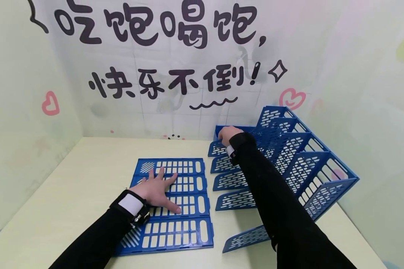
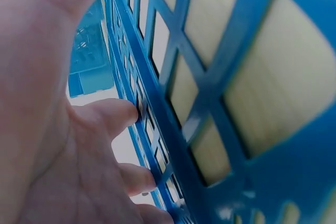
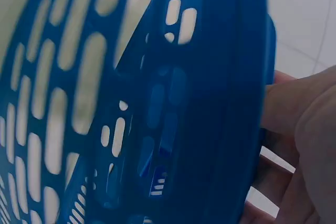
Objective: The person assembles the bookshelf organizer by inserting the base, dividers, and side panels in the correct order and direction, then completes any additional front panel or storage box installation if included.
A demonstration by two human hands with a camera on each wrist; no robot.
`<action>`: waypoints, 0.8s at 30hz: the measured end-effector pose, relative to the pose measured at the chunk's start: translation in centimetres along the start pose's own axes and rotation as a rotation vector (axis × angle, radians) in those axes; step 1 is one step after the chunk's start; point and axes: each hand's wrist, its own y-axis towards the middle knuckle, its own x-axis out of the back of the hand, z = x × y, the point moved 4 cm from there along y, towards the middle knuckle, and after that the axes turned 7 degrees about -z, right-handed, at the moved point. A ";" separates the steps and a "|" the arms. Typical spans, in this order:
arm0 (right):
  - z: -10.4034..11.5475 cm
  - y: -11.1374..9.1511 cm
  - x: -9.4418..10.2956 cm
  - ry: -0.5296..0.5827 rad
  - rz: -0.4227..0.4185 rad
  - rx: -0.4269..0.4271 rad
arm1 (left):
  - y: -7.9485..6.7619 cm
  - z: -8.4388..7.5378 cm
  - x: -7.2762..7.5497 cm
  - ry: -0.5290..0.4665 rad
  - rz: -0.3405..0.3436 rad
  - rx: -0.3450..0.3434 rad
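Note:
My left hand [image 1: 156,190] lies with fingers spread on a flat blue lattice panel [image 1: 207,244] made of several joined sections. In the left wrist view its fingertips [image 2: 137,182] touch the lattice. To the right stands a blue plastic file rack [image 1: 333,188] with several slotted upright dividers. My right hand [image 1: 228,135] is at the rack's far end and grips the edge of the rearmost blue panel [image 3: 231,103]. In the right wrist view the thumb [image 3: 286,103] meets that edge, while the other fingers are partly hidden behind it. My right sleeve covers part of the dividers.
Both blue pieces are on a pale wooden table [image 1: 70,179]. Behind it hangs a white cloth backdrop [image 1: 121,112] with dark lettering and pink hearts, and similar cloth walls close off the sides. The nearest divider [image 1: 245,239] juts toward the table's front.

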 end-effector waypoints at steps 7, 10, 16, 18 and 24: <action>1.4 -0.4 -0.4 -0.012 -0.023 0.047 | -0.4 -0.1 -0.1 -0.001 -0.019 -0.010; 1.9 -0.6 -0.4 -0.024 -0.028 0.046 | -0.3 -0.2 -0.3 -0.009 -0.023 -0.027; 2.7 -1.4 -0.2 -0.055 -0.038 0.070 | -0.4 -0.2 -0.3 -0.006 -0.023 -0.035; 2.7 -1.5 -0.2 -0.054 -0.030 0.060 | -0.4 -0.2 -0.2 -0.003 -0.021 -0.034; 2.5 -1.5 -0.6 -0.074 0.012 0.026 | -0.4 -0.4 -0.3 -0.014 -0.010 -0.032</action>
